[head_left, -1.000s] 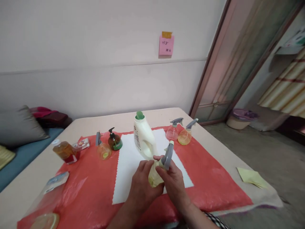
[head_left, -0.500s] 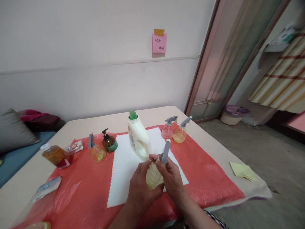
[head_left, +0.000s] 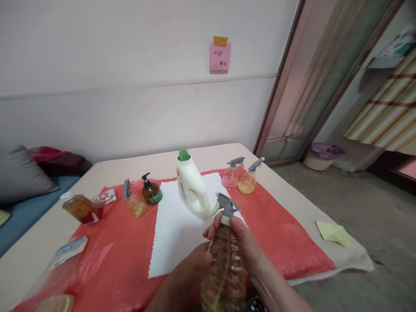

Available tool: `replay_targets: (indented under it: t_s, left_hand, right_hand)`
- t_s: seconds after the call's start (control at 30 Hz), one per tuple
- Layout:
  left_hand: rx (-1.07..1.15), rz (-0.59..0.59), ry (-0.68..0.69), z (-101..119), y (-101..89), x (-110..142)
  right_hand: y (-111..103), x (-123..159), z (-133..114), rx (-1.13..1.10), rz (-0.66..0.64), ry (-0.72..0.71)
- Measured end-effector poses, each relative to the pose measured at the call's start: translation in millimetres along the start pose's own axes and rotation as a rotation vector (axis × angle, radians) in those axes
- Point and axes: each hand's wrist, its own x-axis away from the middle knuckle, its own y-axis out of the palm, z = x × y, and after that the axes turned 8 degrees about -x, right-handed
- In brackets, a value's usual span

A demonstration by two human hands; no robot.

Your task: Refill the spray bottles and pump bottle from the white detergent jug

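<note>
A clear, ribbed spray bottle [head_left: 224, 264] with a grey spray head stands tilted in front of me, its bottom cut off by the lower edge. My right hand [head_left: 245, 242] is closed around its neck, just under the head. My left hand [head_left: 196, 264] presses against the bottle's left side, its fingers mostly hidden behind it. Some pale yellow liquid shows low in the bottle. Just beyond, on a white cloth [head_left: 172, 242], is a large cream jug [head_left: 193, 186] with a handle and a green scoop-like piece in its mouth.
Two spray bottles, one pink [head_left: 230, 177] and one yellow [head_left: 247, 181], stand at the back right. Left on the red sheet [head_left: 120, 255] are an orange spray bottle [head_left: 136, 206], a brown pump bottle [head_left: 151, 193] and an amber bottle [head_left: 81, 210]. Yellow papers [head_left: 334, 234] lie near the right edge.
The spray bottle has swung from pointing away to a more upright pose, closer to me, its ribbed body now in view. Both hands have shifted with it, and the camera view has moved slightly.
</note>
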Motion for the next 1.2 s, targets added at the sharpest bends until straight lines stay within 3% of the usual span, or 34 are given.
replay_targets:
  t_s: [0.1, 0.17, 0.23, 0.3, 0.37, 0.5, 0.57, 0.67, 0.77, 0.83, 0.9, 1.07, 1.13, 1.2]
  left_hand:
    - [-0.004, -0.173, 0.049, 4, -7.2, -7]
    - [-0.116, -0.053, 0.113, 6, -10.8, -10]
    - [-0.312, 0.223, 0.212, 4, -10.3, -10]
    - [-0.486, 0.394, 0.317, -1, -5.0, -7]
    - [-0.588, 0.389, 0.365, -7, 3.2, -3]
    - [-0.567, 0.364, 0.275, -6, 13.2, -6]
    - [-0.448, 0.269, 0.253, 0, 11.8, -9]
    - [-0.04, -0.092, 0.209, 5, 6.4, -9]
    - [0.425, -0.421, 0.02, -2, 3.4, -5]
    - [0.561, -0.495, -0.119, -9, 2.8, -5]
    - [0.479, -0.41, -0.128, -13, 0.9, -8]
    - [-0.073, 0.196, 0.177, -1, -13.0, -14]
    - [-0.26, 0.3, 0.29, 2, -13.8, -12]
    - [-0.464, 0.323, 0.367, 1, -7.9, -8]
  right_hand:
    - [-5, -9, 3, 0.026, 0.125, -0.017]
    - [-11, -15, 4, 0.071, 0.194, -0.066]
    - [-15, -18, 6, 0.125, 0.265, -0.134]
    - [-18, -20, 9, 0.142, 0.306, -0.177]
    - [-19, -20, 11, 0.132, 0.306, -0.176]
    - [-19, -18, 11, 0.131, 0.246, -0.173]
    - [-20, -17, 10, 0.128, 0.189, -0.121]
    - [-20, -16, 7, 0.117, 0.13, -0.001]
    - [-18, -16, 8, 0.044, 0.12, 0.051]
    - [-18, -18, 9, 0.012, 0.144, 0.026]
    - [-20, -20, 9, 0.018, 0.19, -0.002]
    - [-26, -25, 4, 0.268, 0.354, -0.141]
    - [-23, -24, 4, 0.414, 0.362, -0.152]
    - [-18, -22, 7, 0.45, 0.326, -0.127]
